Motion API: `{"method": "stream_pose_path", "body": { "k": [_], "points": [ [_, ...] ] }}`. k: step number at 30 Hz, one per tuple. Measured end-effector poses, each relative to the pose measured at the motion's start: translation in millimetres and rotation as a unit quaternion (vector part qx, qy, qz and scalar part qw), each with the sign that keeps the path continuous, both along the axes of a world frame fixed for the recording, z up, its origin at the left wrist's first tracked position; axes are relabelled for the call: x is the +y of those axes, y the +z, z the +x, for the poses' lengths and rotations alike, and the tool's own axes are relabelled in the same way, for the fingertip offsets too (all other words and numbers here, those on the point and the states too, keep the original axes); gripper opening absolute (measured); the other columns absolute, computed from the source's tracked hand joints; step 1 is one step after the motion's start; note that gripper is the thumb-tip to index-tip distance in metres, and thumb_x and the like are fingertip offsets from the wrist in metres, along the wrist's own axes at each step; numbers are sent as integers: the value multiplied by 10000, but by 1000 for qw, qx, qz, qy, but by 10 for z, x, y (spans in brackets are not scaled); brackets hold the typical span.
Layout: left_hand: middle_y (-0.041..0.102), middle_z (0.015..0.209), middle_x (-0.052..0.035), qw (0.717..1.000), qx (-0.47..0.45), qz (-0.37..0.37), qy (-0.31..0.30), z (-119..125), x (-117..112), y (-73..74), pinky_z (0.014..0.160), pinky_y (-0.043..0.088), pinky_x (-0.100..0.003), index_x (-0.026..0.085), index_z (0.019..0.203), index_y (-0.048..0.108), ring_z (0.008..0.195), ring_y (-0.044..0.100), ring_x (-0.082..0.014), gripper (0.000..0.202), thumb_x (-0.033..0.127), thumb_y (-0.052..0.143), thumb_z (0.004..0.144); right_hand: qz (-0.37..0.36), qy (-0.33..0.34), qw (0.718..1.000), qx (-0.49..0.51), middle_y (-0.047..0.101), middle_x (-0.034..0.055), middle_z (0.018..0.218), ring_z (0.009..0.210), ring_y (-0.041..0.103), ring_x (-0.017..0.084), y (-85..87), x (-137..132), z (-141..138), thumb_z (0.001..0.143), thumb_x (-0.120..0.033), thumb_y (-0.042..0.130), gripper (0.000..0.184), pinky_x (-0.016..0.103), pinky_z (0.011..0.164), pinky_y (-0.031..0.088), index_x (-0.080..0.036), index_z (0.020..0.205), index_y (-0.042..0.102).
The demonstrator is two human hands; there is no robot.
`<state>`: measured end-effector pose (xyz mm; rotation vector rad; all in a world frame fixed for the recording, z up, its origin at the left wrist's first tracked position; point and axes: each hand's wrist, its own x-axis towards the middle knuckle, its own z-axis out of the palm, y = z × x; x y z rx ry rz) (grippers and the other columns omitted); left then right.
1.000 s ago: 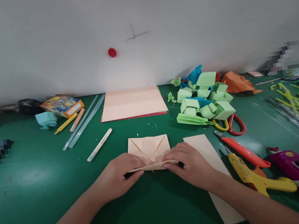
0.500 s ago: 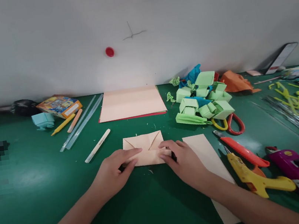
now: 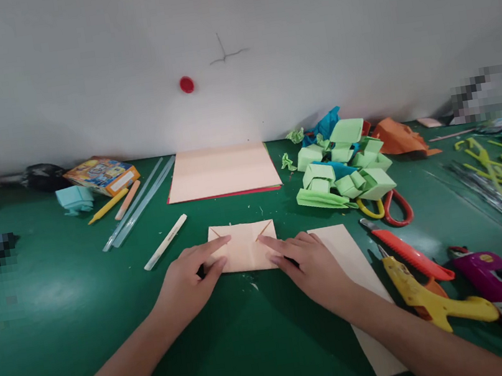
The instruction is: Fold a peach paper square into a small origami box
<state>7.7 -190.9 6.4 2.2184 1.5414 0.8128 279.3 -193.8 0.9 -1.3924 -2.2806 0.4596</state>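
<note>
A folded piece of pale peach paper lies on the green table in front of me, with diagonal creases at its two upper corners. My left hand grips its left end, index finger stretched over the top and thumb at the lower edge. On the right end, my right hand does the same, index fingertip near the right diagonal crease. The other fingers of both hands are curled and partly hidden. A long strip of the same peach paper lies partly under my right forearm.
A stack of peach sheets lies against the wall. Right: folded green paper pieces, scissors, a red cutter, a yellow glue gun and a purple power strip. Left: a white stick-like tool and clear glue sticks.
The lower flap of the folded paper now lies flatter and higher, covering more of the diagonal creases. Both index fingers have slid upward onto it. The view has shifted slightly.
</note>
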Motion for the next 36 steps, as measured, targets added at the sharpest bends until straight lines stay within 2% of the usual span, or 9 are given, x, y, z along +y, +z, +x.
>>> {"method": "stream_pose_path", "body": {
  "k": [4,6,9,11,15,17,25,33,36],
  "points": [
    [719,961,-39,999,39,26,8,7,10,-5,757,553,-310,281,1271,719,865,669,-196,349,320,501,1001,34,25,997,-57,649,69,1012,913,505,260,24,-27,12,1041,-322,520,334,430,835,418,-378,1337,666],
    [689,1054,-61,997,58,55,8,16,4,-14,833,550,-363,279,1193,755,931,656,-211,319,280,504,996,51,25,996,-71,623,87,1103,960,494,276,24,-46,8,1024,-320,545,343,451,859,426,-381,1340,663],
    [625,1285,-108,986,115,122,19,51,-32,-9,964,506,-510,278,1096,787,1133,601,-302,290,231,528,974,68,22,994,-79,593,102,1230,1049,487,302,8,-66,-1,1019,-294,539,361,480,903,435,-380,1351,653],
    [610,1372,-115,976,154,152,-6,85,-65,4,998,489,-551,261,1102,781,1232,564,-343,290,201,528,974,77,19,993,-86,577,104,1293,1098,482,314,-3,-78,-9,1020,-280,530,372,493,931,437,-374,1361,645],
    [692,1331,-89,959,179,181,-122,136,-106,-2,1061,510,-469,206,1206,734,1261,613,-282,305,194,503,1007,101,21,987,-127,497,109,1484,1208,447,361,3,-110,-34,1019,-255,506,413,552,979,418,-338,1413,601],
    [729,1279,-75,956,174,190,-144,140,-109,-29,1058,535,-421,197,1220,729,1208,663,-243,324,190,468,1028,110,30,982,-149,452,103,1560,1263,415,386,17,-125,-45,1018,-233,487,440,583,989,403,-304,1444,570],
    [730,1282,-103,948,198,201,-149,108,-169,-109,1048,568,-407,155,1222,728,1195,694,-254,376,109,426,1002,88,46,986,-136,586,43,1482,1221,472,339,27,-142,-52,1027,-189,466,423,539,983,386,-290,1425,568],
    [728,1289,-95,955,194,176,-141,124,-270,-105,1048,566,-379,182,1253,712,1206,690,-244,389,98,436,992,125,35,982,-137,661,-19,1406,1169,536,325,37,-178,-41,1005,-147,525,405,541,984,325,-349,1346,610],
    [694,1348,-107,957,205,167,-119,154,-341,-125,1071,549,-426,178,1286,693,1288,634,-274,397,126,425,999,126,31,982,-135,661,-43,1408,1175,553,324,32,-199,-17,987,-118,536,430,542,1009,309,-362,1333,611]
  ]
}}
